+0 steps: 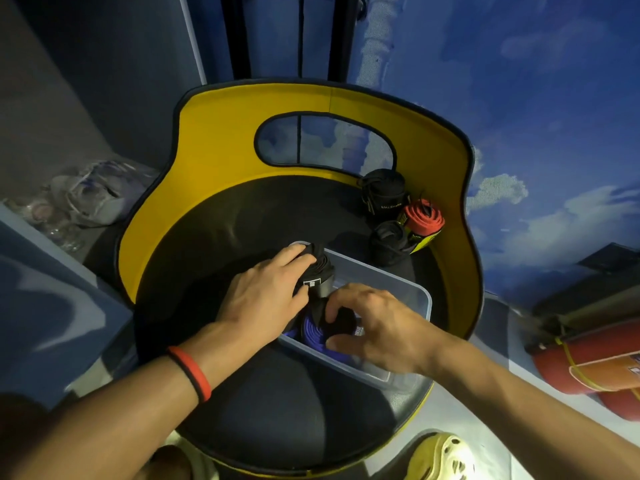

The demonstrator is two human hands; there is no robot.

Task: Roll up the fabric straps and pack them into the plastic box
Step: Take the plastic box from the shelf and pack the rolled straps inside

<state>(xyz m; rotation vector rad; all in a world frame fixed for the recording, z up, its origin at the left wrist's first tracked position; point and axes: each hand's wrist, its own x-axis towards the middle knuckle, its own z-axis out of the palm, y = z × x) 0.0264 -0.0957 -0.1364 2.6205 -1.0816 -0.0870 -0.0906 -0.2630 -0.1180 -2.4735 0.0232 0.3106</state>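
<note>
Clear plastic box sits on the yellow-backed chair's black seat, and my left hand's fingers are wrapped round a black rolled fabric strap at its far corner. My right hand's fingers pinch another black roll inside the box, beside a blue rolled strap.

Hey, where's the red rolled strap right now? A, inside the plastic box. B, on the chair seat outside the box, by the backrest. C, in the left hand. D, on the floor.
B: the red rolled strap lies on the black chair seat against the yellow backrest, beyond the far side of the plastic box.
</note>
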